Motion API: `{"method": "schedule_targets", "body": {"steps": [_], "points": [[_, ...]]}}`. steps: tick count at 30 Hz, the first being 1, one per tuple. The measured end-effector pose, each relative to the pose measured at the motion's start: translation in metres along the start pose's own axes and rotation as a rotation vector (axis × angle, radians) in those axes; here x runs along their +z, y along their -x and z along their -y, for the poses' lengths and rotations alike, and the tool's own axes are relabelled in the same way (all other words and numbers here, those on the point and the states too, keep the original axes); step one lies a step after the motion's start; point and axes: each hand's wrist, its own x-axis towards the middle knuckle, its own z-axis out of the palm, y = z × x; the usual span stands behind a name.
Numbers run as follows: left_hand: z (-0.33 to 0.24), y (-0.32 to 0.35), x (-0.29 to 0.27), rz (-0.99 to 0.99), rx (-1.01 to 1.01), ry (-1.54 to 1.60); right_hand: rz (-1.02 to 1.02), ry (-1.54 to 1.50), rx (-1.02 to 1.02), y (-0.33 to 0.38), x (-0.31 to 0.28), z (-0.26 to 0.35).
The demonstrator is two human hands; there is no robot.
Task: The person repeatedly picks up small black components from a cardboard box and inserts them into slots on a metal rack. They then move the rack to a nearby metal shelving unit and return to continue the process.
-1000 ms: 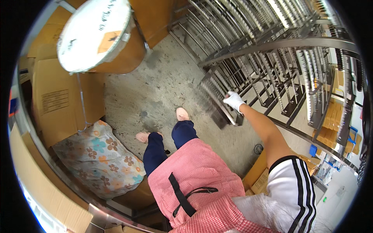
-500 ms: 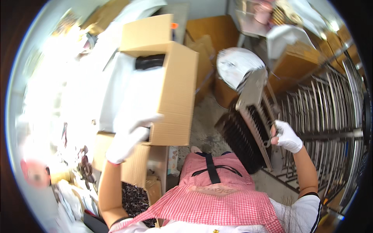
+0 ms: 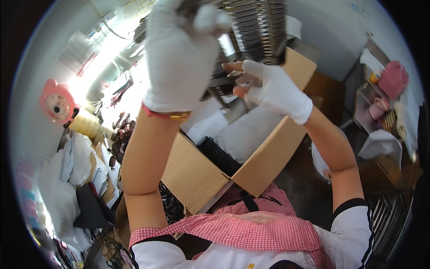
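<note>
A metal rack (image 3: 266,29) packed with rows of thin dark pieces is held up above the open cardboard carton (image 3: 275,145). My left hand (image 3: 181,62), in a white glove with bare fingertips, is raised high at the rack's left side. Its fingers are curled on it, partly blurred and cut by the upper edge. Lower down, my gloved right hand (image 3: 277,92) grips the rack's near end, thumb and fingers bent around it. Inside the carton lie white wrapping (image 3: 244,134) and a black bundle (image 3: 217,154) along the near wall.
To the left stand a pink fan (image 3: 58,105), a yellow tape roll (image 3: 85,123) and a cluttered bench with papers and dark glasses-like parts (image 3: 121,139). At right are a pink bag (image 3: 394,80) on a shelf and metal racking (image 3: 387,219).
My right hand has lifted the rack from beside the floor racking to above the carton. My left hand has risen from the carton to the rack. The view has turned right.
</note>
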Motion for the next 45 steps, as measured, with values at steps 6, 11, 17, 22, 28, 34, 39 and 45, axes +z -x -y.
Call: {"method": "schedule_targets", "body": {"steps": [6, 11, 17, 22, 28, 34, 39, 45], "points": [[-0.006, -0.03, -0.082, -0.441, -0.134, -0.061, 0.044, -0.179, -0.302, -0.155, -0.011, -0.032], [0.016, -0.033, -0.157, -0.722, -0.168, -0.079, 0.511, -0.979, 0.034, -0.263, 0.041, -0.049], [0.028, -0.036, -0.194, -0.923, -0.286, -0.147, 0.408, -0.923, 0.394, -0.321, 0.078, -0.048], [0.024, -0.018, -0.19, -0.692, -0.035, 0.094, 0.495, -0.982, 0.082, -0.307, 0.057, -0.053], [0.059, 0.105, -0.17, -0.882, -0.249, -0.285, 0.712, -0.481, 0.033, -0.239, 0.028, -0.107], [0.1, 0.136, -0.135, -0.853, -0.936, -0.13, 0.702, 0.101, -0.026, -0.216, 0.08, -0.201], [0.153, 0.123, -0.141, -0.21, -0.528, -1.77, 0.534, 0.575, -0.255, -0.221, 0.105, -0.257], [0.18, 0.125, -0.153, -0.165, -0.607, -2.006, 0.488, 0.173, 0.109, -0.241, 0.055, -0.263]]}}
